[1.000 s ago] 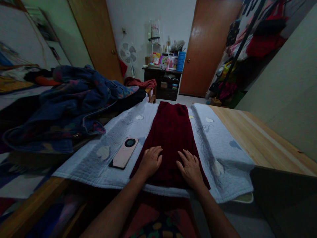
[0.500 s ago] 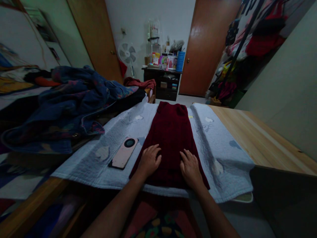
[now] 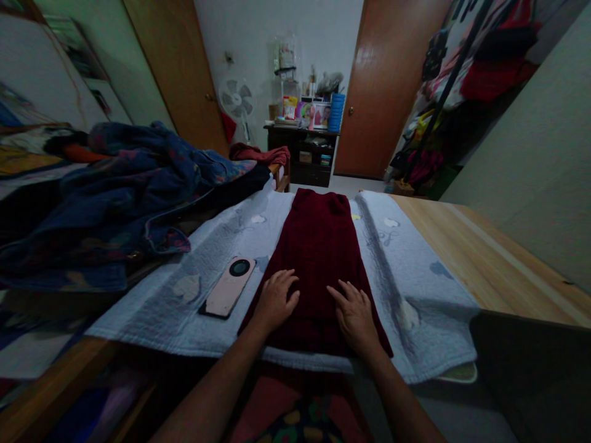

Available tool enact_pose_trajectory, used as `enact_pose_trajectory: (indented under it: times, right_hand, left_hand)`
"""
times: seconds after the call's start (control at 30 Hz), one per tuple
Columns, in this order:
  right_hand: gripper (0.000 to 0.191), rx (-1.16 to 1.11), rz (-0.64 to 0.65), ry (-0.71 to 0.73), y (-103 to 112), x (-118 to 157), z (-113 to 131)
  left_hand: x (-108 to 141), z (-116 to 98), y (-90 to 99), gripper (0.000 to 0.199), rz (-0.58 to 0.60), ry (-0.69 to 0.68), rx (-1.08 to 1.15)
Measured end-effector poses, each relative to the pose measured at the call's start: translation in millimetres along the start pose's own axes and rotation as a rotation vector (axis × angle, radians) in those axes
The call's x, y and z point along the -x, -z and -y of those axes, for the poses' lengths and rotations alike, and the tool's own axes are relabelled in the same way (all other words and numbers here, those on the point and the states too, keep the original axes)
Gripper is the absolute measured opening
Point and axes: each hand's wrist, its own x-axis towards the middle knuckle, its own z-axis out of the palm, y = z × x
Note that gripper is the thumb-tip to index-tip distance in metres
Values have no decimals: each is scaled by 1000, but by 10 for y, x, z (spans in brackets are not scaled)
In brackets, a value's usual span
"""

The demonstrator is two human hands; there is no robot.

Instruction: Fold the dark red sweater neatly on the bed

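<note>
A dark red garment [image 3: 318, 246], its exact kind unclear, lies spread flat on a pale blue quilted cloth [image 3: 406, 332]. It is narrow at the far end and wider towards me. My left hand [image 3: 278, 298] rests on its left side, fingers stretched forward and thumb apart. On the right side lies my right hand [image 3: 354, 312], fingers spread, the index finger pointing inward over the fabric. Neither hand grasps anything. Left of the garment, a pink smartphone [image 3: 228, 288] with a round black camera ring lies on the quilted cloth.
A heap of denim clothing [image 3: 115, 197] lies to the left. Beyond the cloth on the right stretches a wooden board [image 3: 484, 258]. At the back stand a dark cabinet [image 3: 302, 163] with items on top, a white fan [image 3: 237, 98] and a brown door [image 3: 388, 92]. Clothes hang at right.
My right hand's fingers have spread, with the index finger shifting slightly left over the garment. My left hand stays nearly in place. The view has shifted slightly.
</note>
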Motion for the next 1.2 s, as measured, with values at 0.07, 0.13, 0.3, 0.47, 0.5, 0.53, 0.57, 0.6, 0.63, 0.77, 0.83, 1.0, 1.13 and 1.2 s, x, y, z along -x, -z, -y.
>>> enact_pose_trajectory:
  times: [0.07, 0.13, 0.3, 0.47, 0.5, 0.53, 0.57, 0.6, 0.63, 0.77, 0.83, 1.0, 1.13, 1.2]
  right_hand:
    - [56, -5, 6, 2, 0, 1, -3]
    - [55, -7, 0, 7, -11, 3, -6]
    - [53, -12, -16, 14, -23, 7, -11]
    - [52, -23, -16, 13, -6, 8, -8]
    - [52, -26, -17, 13, -8, 8, -7]
    - [52, -28, -18, 13, -14, 8, -6]
    - [52, -31, -19, 13, -20, 9, -6]
    - [52, -33, -20, 13, -27, 10, -8]
    - [52, -35, -20, 11, -31, 11, -11]
    - [54, -65, 18, -3, 35, -18, -44]
    - [55, -91, 66, -16, 131, -74, -53]
    - [45, -127, -2, 11, 299, -331, 109]
    - [49, -190, -122, 142, 109, -479, 341]
    - [48, -201, -98, 162, -24, -495, 397]
  left_hand:
    - [-4, 0, 4, 28, 3, 4, 6]
    - [-9, 0, 7, 28, 8, 10, 13]
    - [-14, 9, 10, 27, 12, 14, 18]
    - [-12, 9, 21, 27, 19, 20, 17]
    - [-12, 7, 23, 27, 18, 19, 17]
    - [-12, 6, 25, 26, 15, 17, 18]
    - [-13, 6, 24, 26, 12, 15, 19]
    - [-13, 7, 23, 26, 6, 15, 21]
    - [-13, 9, 20, 26, 2, 15, 22]
    - [-11, 21, 7, 26, 1, 12, 26]
    - [-9, 23, 6, 26, 5, 10, 30]
    - [-3, 21, 12, 28, 14, 12, 38]
    - [3, 32, 12, 31, 28, -4, 46]
    - [3, 35, 10, 33, 30, -10, 45]
